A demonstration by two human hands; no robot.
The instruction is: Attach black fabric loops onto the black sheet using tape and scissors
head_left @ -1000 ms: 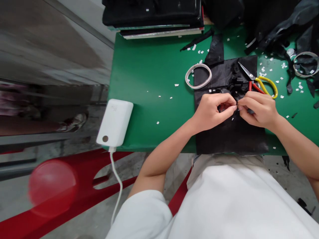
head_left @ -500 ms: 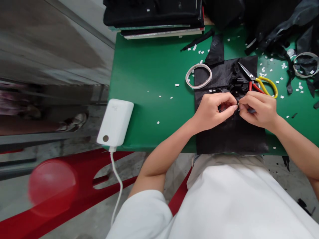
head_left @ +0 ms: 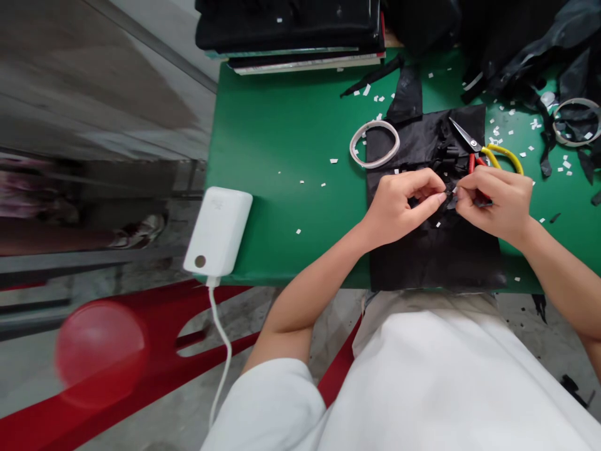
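Observation:
My left hand (head_left: 404, 203) and my right hand (head_left: 493, 202) meet fingertip to fingertip over a sheet of black fabric (head_left: 434, 257) on the green table (head_left: 291, 125). Both pinch a small black piece (head_left: 449, 195) between them. Its exact shape is hidden by my fingers. Scissors (head_left: 488, 156) with yellow and red handles lie just behind my right hand, blades pointing up-left.
A white tape ring (head_left: 374, 143) lies left of the fabric, another ring (head_left: 576, 121) at far right. Small white scraps litter the table. Black stacked material (head_left: 291, 25) sits at the back. A white power bank (head_left: 217, 230) with cable hangs over the table's left corner.
Both hands have lifted slightly toward the scissors, still pinching the small black piece; my right hand now covers more of the red handle.

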